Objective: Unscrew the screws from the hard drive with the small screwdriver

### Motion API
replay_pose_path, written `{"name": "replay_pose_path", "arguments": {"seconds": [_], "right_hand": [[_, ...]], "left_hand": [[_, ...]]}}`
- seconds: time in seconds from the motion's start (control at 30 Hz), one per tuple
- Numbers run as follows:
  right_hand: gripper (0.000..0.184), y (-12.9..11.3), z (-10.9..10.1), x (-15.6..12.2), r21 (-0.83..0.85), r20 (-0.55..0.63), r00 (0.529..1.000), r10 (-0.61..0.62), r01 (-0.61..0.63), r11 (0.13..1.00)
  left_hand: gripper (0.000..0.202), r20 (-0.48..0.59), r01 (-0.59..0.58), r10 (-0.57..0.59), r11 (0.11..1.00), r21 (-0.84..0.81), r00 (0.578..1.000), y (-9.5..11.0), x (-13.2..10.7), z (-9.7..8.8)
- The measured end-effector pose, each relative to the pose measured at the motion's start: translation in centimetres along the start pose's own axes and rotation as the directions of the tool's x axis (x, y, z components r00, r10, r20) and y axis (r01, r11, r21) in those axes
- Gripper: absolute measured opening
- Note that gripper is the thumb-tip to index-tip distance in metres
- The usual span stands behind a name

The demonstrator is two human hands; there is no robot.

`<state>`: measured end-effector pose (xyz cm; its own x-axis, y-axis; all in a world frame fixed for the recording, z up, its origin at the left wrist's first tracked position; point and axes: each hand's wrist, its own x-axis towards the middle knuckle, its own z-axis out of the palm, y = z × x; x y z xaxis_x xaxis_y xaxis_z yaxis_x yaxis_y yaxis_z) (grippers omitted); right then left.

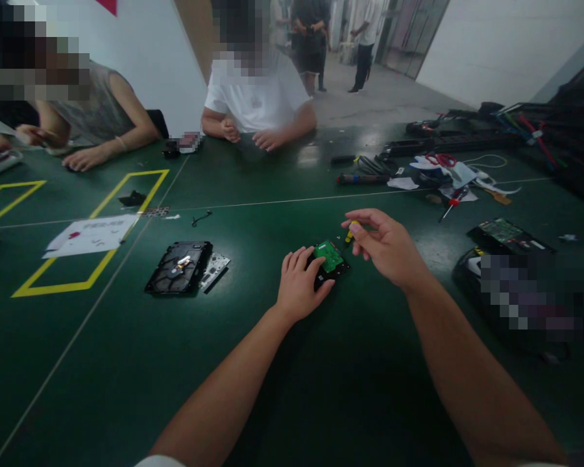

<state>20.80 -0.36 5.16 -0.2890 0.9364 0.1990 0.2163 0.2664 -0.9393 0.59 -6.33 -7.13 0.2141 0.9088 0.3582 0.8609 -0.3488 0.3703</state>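
Note:
A hard drive [339, 270] with a green circuit board [329, 256] facing up lies on the green table in front of me. My left hand [299, 285] steadies it, fingers over the near left part and thumb along the near edge. My right hand [382, 250] pinches a small screwdriver with a yellow handle [349, 235] between thumb and fingers. The screwdriver points down at the drive's right side; whether its tip touches a screw is too small to tell.
An opened black drive casing [178, 267] and a metal plate [215, 271] lie left. Another circuit board [509, 235] and a dark bag-like object [516, 298] are right. A red screwdriver [451, 206] lies among cables and scraps. Two people sit across the table.

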Motion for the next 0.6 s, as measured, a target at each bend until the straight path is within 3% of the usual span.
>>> {"name": "replay_pose_path", "arguments": {"seconds": [0.6], "right_hand": [[0.026,0.34,0.03,0.08,-0.019,0.061,0.998,-0.018,0.019,1.000]], "left_hand": [[0.053,-0.004,-0.004,0.004,1.000,-0.010,1.000,-0.08,-0.02,-0.01]]}}
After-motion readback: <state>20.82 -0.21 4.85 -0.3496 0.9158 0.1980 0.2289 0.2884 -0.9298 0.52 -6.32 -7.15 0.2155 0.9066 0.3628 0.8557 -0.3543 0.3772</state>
